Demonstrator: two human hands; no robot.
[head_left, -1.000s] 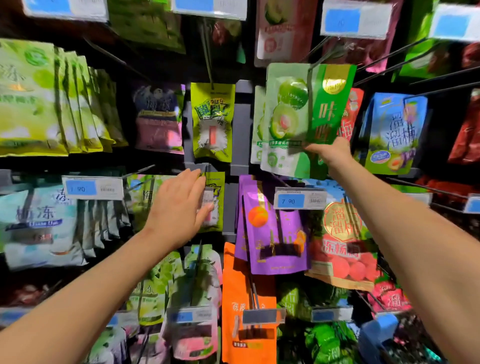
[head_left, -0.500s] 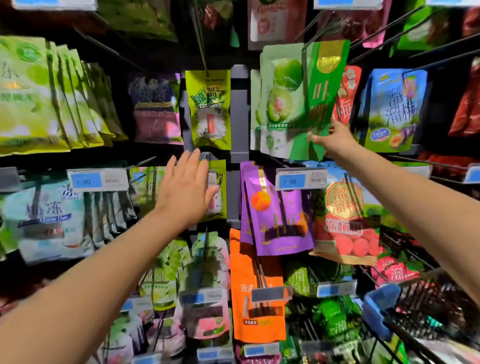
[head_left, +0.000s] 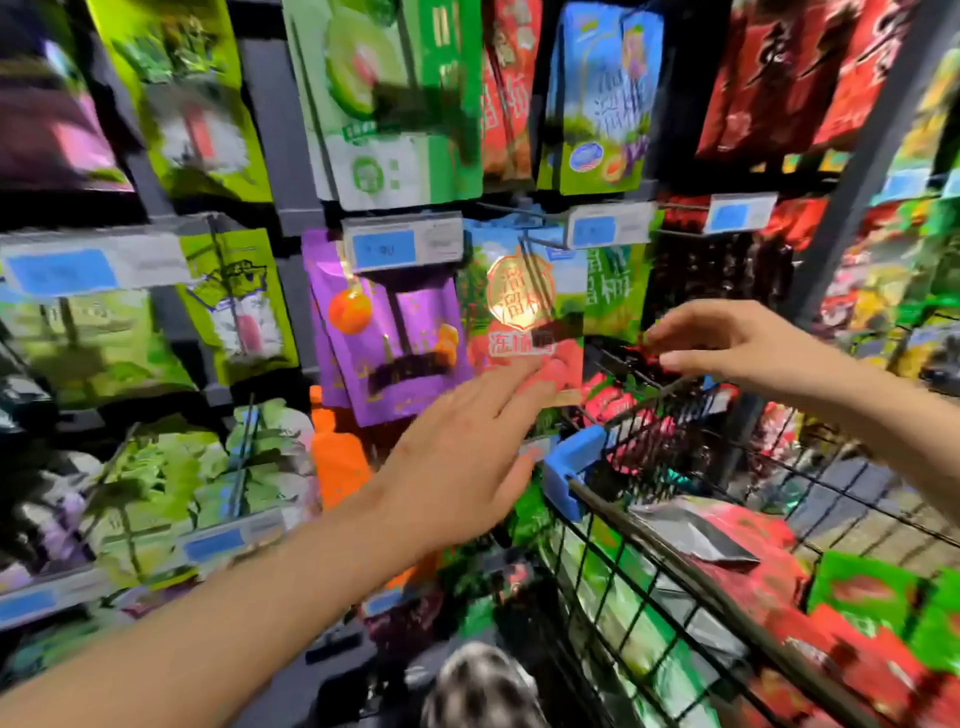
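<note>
Red-green pouch (head_left: 522, 306) hangs on its peg mid-rack, just right of purple pouch (head_left: 395, 343). Left hand (head_left: 462, 457): fingers straight, spread wide, tips at pouch's bottom edge. Right hand (head_left: 737, 343): loosely curled, holds nothing, above cart (head_left: 571, 457). Best approach imo: pinch low, slide straight off peg w/o snagging price tag (head_left: 402, 244). Rack packed w/ snack bags.

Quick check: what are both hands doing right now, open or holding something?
Left hand: open, fingers straight, tips at the lower edge of the red-and-green pouch.
Right hand: open, fingers loosely bent, holding nothing, above the cart.
</note>
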